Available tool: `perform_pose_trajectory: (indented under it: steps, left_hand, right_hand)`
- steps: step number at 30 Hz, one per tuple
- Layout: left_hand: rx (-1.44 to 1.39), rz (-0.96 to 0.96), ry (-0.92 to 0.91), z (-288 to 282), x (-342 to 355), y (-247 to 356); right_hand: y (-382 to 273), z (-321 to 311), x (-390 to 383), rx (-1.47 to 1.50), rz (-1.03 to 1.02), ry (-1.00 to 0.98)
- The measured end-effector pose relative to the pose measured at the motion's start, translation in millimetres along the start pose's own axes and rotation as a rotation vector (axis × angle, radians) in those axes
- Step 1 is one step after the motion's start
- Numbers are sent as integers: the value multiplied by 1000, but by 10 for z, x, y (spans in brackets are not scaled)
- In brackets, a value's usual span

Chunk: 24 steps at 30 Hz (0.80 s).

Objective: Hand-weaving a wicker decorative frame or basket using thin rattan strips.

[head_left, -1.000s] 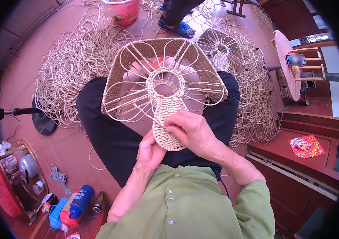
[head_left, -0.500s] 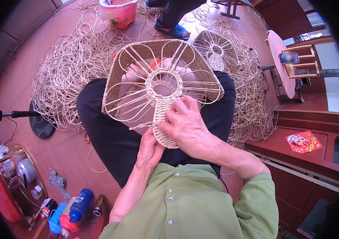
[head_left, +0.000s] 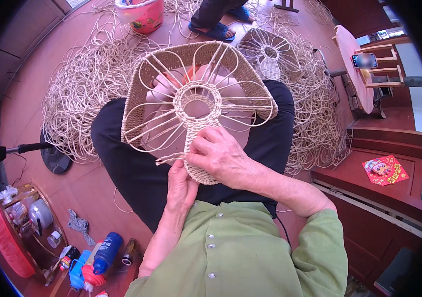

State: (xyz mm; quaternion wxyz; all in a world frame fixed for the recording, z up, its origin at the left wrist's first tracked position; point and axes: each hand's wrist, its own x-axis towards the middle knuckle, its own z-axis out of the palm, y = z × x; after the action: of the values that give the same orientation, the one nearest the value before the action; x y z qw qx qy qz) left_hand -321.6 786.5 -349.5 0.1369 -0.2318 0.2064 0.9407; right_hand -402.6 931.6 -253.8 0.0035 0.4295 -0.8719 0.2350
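Note:
A pale woven basket [head_left: 132, 106] rests across my lap, with a woven ring [head_left: 182, 101], looped cord spokes and a narrow woven neck on its near face. My left hand [head_left: 180, 187] grips the rounded lower end of that neck from its left edge. My right hand [head_left: 217, 154] lies over the neck with curled fingers, its fingertips at the left edge. There a short twisted cord end [head_left: 170, 158] sticks out to the left. What the right fingertips pinch is partly hidden by the hand.
Heaps of loose cord [head_left: 87, 94] spread on both sides. Beyond my knees are a second woven piece [head_left: 270, 62], a pink bucket [head_left: 146, 17] and another person's blue slippers [head_left: 214, 32]. Bottles [head_left: 107, 252] and a rack [head_left: 27, 222] stand lower left; a round stool [head_left: 352, 69] is at right.
My right hand has come down and left along the neck, its fingers now curled closer to the cord end. The view has shifted slightly, and the other person's feet have moved.

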Motion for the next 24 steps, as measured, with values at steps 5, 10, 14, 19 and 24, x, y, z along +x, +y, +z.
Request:
perform_pose_trajectory:
  steps: [5, 10, 14, 19, 24]
  left_hand:
    - [36, 46, -31, 95, 26, -29]
    - [89, 29, -45, 147, 78, -64]
    - [108, 21, -114, 81, 54, -18]
    - [86, 5, -114, 10, 41, -15]
    - [30, -11, -86, 73, 66, 14]
  right_hand:
    - [161, -162, -40, 564, 318, 335]
    - [126, -176, -290, 321, 310, 260]
    - [23, -123, -277, 188, 267, 185]
    - [23, -95, -222, 127, 295, 198]
    - [66, -105, -214, 161, 287, 152]
